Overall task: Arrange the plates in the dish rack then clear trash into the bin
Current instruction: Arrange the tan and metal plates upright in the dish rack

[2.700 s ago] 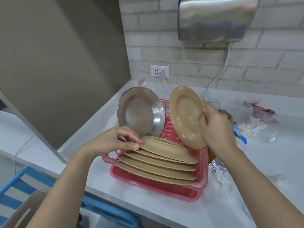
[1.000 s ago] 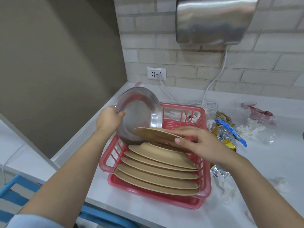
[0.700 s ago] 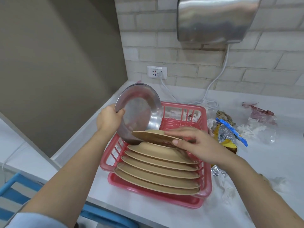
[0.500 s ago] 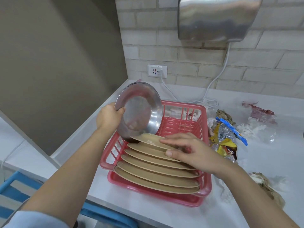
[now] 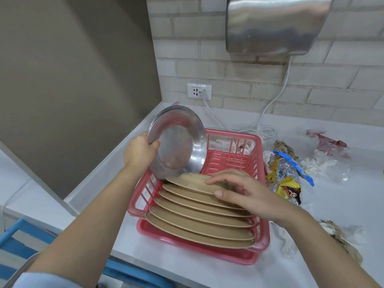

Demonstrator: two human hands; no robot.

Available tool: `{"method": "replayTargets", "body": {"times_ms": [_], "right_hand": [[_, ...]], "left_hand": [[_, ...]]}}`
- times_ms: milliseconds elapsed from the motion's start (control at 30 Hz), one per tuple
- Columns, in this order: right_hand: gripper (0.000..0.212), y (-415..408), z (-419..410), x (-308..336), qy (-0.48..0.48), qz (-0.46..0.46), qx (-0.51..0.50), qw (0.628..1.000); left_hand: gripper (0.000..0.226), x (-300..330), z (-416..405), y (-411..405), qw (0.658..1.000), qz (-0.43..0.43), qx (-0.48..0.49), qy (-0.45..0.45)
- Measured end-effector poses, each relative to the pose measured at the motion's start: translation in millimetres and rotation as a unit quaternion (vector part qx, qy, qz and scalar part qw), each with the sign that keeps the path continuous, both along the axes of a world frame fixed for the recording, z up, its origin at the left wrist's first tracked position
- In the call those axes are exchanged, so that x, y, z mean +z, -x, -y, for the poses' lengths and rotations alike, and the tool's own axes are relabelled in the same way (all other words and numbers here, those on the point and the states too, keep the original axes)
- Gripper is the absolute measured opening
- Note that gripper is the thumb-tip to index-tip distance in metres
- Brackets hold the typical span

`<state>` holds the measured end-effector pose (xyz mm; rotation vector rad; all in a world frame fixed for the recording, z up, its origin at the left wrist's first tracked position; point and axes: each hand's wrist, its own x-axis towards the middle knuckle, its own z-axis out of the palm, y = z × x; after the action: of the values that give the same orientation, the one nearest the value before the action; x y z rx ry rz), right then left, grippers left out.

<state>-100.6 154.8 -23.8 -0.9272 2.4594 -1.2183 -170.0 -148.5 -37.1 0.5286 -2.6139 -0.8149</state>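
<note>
A pink dish rack [image 5: 260, 206] sits on the white counter with several tan plates [image 5: 199, 223] leaning in a row inside it. My right hand [image 5: 245, 194] rests on the rearmost tan plate [image 5: 193, 181], thumb under its rim and fingers spread over it. My left hand [image 5: 140, 151] grips the left rim of the steel plates [image 5: 178, 142], which stand tilted at the rack's back left. Snack wrappers [image 5: 287, 177] and crumpled tissue [image 5: 320, 165] lie on the counter right of the rack.
A wall socket [image 5: 199, 91] with a white cable sits behind the rack, under a steel hand dryer [image 5: 274, 23]. A reddish plastic bag [image 5: 330, 144] lies at the far right. More crumpled paper [image 5: 340, 240] is near my right forearm. A blue frame [image 5: 22, 229] is below the counter edge.
My right hand brought a tan plate down from upright and laid it at the back of the tan row. My left hand moved from the tan plates to the steel plates' rim.
</note>
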Motion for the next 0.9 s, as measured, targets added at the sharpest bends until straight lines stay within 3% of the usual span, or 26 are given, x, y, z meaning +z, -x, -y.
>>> {"method": "replayTargets", "body": {"times_ms": [133, 233, 367, 700, 900], "right_hand": [[0.036, 23.0, 17.5, 17.5, 0.034, -0.037, -0.051, 0.997], [0.02, 47.7, 35.4, 26.9, 0.07, -0.042, -0.1, 0.992], [0.008, 87.9, 59.1, 30.1, 0.049, -0.087, -0.145, 0.984], [0.021, 172.5, 90.8, 10.7, -0.093, -0.194, -0.126, 0.968], [0.037, 194.5, 109.0, 12.8, -0.121, -0.239, -0.103, 0.958]], "left_hand": [[0.022, -7.1, -1.5, -2.3, 0.999, -0.024, -0.012, -0.027], [0.03, -7.8, -0.4, -0.5, 0.999, -0.038, -0.023, -0.022], [0.058, -3.5, -2.8, -1.4, 0.996, -0.08, -0.023, -0.035], [0.031, 11.3, -1.1, -1.2, 0.994, -0.106, 0.024, 0.005], [0.025, 9.1, -2.6, -2.1, 0.989, -0.125, 0.04, 0.069]]}}
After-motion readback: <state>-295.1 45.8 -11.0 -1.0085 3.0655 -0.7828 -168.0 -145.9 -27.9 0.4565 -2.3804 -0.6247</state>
